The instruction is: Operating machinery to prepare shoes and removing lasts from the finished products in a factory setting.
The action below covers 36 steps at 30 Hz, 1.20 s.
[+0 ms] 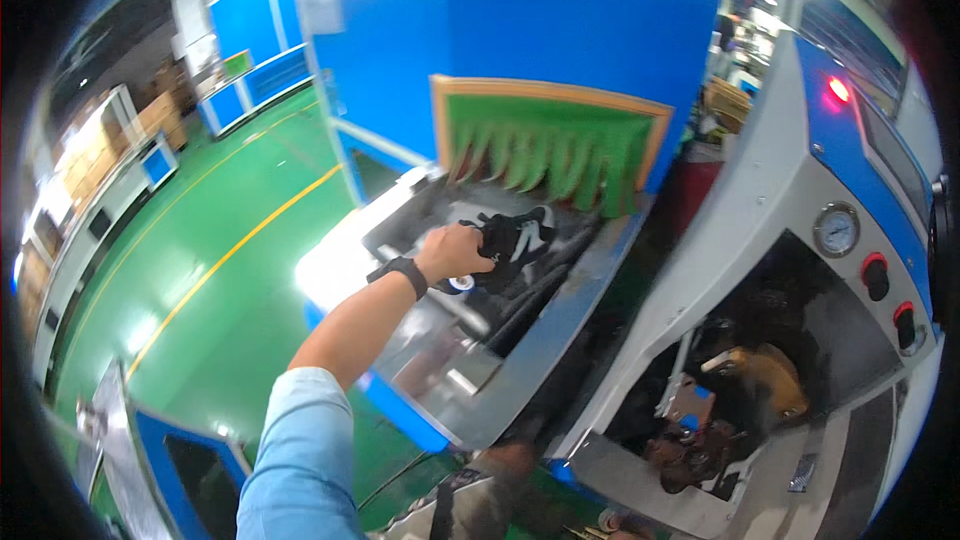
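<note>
On my feed, left hand [455,252] gripping a black-and-white shoe [527,239], green fringed curtain [550,135] beyond at twelve o'clock, right hand out of my view.

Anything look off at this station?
Mainly the green fringe curtain on the blue cabinet: its strips hang unevenly, and brownish marks make it look soiled or worn. Nothing looks clearly spilled or damaged around the black-and-white shoe in the left hand.

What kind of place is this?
Probably a factory, maybe for shoes. There's a big machine with a round gauge, a blue cabinet with a green fringed curtain, and what looks like a black-and-white shoe.
</note>
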Motion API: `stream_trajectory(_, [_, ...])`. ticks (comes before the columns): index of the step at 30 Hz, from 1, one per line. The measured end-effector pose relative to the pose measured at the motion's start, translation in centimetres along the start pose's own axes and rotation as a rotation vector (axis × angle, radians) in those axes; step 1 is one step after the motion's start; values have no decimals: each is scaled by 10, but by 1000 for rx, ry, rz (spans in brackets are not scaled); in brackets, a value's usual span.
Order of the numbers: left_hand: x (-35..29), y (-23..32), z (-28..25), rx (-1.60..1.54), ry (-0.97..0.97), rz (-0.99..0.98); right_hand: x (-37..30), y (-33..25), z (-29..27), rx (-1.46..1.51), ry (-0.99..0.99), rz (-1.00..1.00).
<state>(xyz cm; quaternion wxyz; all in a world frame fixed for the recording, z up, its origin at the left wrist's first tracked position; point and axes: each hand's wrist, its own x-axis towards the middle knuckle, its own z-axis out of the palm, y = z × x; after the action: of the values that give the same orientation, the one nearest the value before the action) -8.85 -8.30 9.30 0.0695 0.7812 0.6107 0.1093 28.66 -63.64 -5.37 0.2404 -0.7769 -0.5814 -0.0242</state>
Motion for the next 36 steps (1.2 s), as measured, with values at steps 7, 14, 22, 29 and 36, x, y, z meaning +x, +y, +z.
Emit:
stream_trajectory(7, [-324,-73,-151,56,102,-305,-23,33,-2,34,-210,84])
stream_trajectory(14, [-700,-187,-240,484,177,-1007,7,73,40,78,-129,-259])
stream_trajectory(22, [-922,-253,-276,810,706,-2155,27,62,41,119,-309,-104])
stream_trajectory(29, [-804,-327,-201,495,678,-1662,11,101,16,35,-316,-296])
stream_trajectory(36, [-474,-161,-76,-327,359,-446,48,35,-68,251,-494,125])
